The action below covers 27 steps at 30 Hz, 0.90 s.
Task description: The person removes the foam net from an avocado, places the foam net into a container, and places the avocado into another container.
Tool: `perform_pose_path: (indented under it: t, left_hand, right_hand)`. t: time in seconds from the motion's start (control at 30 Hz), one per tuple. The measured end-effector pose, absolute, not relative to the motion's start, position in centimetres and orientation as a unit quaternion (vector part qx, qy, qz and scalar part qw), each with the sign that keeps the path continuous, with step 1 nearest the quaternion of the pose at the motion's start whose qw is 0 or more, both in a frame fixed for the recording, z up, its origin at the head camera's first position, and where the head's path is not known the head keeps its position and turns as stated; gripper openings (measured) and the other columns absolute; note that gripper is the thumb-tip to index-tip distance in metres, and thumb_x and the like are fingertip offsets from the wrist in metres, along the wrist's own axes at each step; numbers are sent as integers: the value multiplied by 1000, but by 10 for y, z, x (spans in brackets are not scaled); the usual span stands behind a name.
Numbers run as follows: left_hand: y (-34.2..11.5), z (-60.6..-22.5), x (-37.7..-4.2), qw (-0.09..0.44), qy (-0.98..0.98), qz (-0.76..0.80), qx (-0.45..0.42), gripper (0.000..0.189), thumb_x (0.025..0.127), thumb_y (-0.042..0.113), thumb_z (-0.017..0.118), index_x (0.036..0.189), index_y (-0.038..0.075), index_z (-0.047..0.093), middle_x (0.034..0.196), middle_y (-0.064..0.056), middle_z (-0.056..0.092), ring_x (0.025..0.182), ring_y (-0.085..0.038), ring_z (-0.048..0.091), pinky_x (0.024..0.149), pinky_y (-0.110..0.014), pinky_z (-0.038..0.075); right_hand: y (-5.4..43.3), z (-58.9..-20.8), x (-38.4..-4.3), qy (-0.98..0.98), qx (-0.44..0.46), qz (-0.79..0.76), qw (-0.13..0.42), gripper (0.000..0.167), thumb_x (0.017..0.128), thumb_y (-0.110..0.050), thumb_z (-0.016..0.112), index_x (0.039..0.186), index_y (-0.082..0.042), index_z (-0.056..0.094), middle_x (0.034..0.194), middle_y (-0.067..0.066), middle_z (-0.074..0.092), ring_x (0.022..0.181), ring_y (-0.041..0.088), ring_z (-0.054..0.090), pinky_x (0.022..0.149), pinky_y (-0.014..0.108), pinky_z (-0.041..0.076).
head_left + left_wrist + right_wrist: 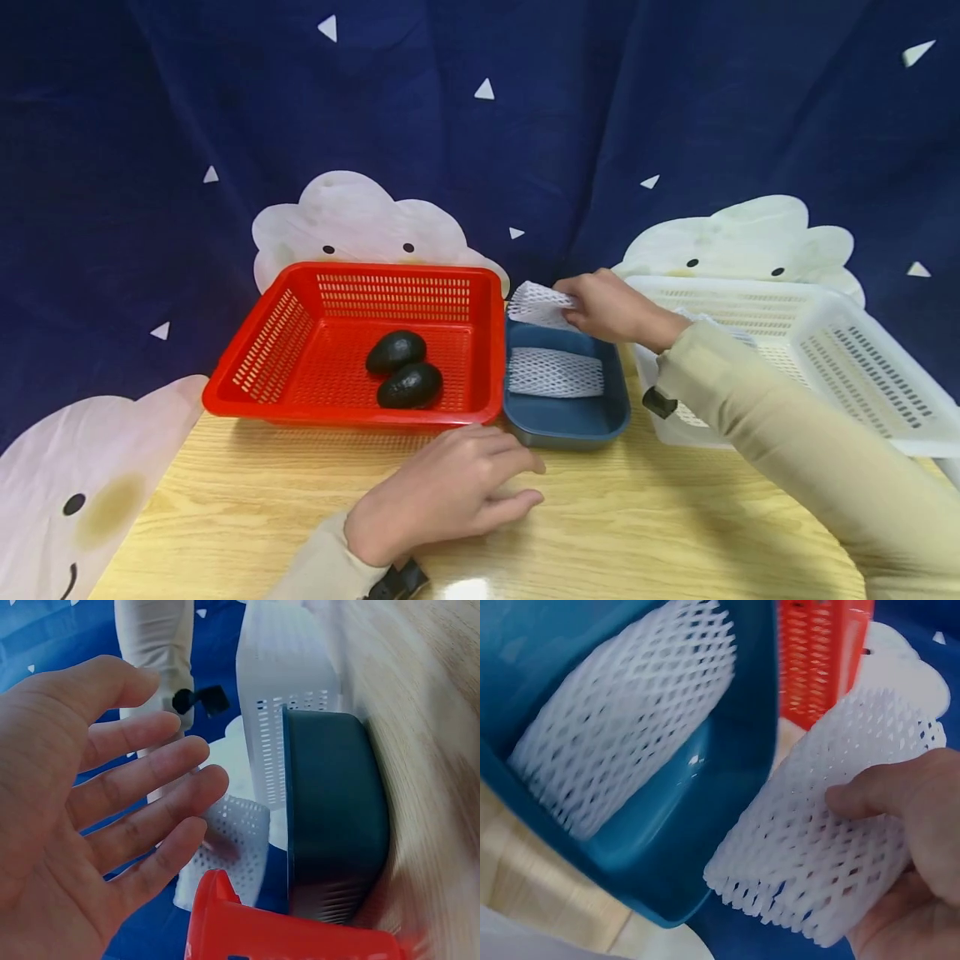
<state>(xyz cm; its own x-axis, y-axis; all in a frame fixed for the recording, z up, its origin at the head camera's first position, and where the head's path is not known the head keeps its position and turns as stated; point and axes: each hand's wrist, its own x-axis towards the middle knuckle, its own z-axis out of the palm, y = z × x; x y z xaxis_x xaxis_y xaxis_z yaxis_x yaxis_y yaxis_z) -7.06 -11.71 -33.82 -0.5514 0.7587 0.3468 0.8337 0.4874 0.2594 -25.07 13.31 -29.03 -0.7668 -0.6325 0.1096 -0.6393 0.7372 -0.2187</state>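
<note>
My right hand [611, 307] pinches a white foam net sleeve [817, 825] by thumb and fingers, above the far edge of the blue bin [566, 425]. Inside that bin lies another foam net sleeve [557, 372], flat along its bottom. My left hand [457, 483] hovers over the table in front of the bins, fingers relaxed and spread, holding nothing; its palm shows in the left wrist view. Two dark avocados [396, 352] lie side by side in the red basket [300, 408], to the left of the blue bin.
On the right stands a white plastic basket [862, 333] with white netting partly hidden behind my right forearm. The wooden table [247, 500] runs along the front. A dark blue curtain [562, 125] with clouds and triangles hangs behind.
</note>
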Motion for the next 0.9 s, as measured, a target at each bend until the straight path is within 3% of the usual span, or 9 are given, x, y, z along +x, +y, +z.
perform_pose_path:
  t: [0.13, 0.4, 0.53, 0.63, 0.9]
  left_hand:
    - [-116, -338, -70, 86, -857, -203, -465, 26, 101, 40, 64, 115, 21, 74, 104, 11, 76, 92, -4, 69, 88, -18, 56]
    - [-113, -335, -71, 62, -864, -190, -462, 27, 102, 41, 62, 117, 22, 74, 106, 11, 76, 94, -4, 68, 90, -18, 55]
    - [-113, -335, -71, 49, -866, -190, -460, 27, 103, 41, 60, 117, 22, 74, 106, 11, 76, 93, -4, 67, 90, -17, 55]
    - [-114, -335, -71, 43, -867, -189, -458, 27, 103, 40, 60, 117, 22, 74, 106, 11, 76, 92, -4, 67, 89, -17, 54]
    - [-115, -338, -72, 42, -867, -190, -459, 28, 103, 40, 60, 118, 21, 74, 108, 10, 76, 95, -4, 69, 91, -18, 55]
  right_hand:
    - [129, -296, -262, -937, 336, 95, -10, 12, 90, -2, 67, 99, -7, 73, 85, 8, 74, 69, 18, 61, 66, 34, 55]
    - [121, -299, -280, -947, 315, 46, -27, 19, 91, -2, 63, 107, -5, 73, 84, 11, 73, 74, 25, 66, 75, 44, 61]
    - [119, -304, -287, -955, 291, 30, -55, 27, 92, -2, 63, 116, -4, 73, 97, 14, 77, 80, 26, 68, 85, 47, 62]
    - [115, -308, -290, -958, 275, 24, -78, 28, 92, -2, 63, 117, -5, 73, 98, 13, 77, 81, 26, 67, 85, 44, 61]
    - [105, -322, -298, -959, 267, -3, -98, 22, 93, -3, 62, 111, -6, 75, 83, 9, 72, 73, 24, 64, 73, 36, 57]
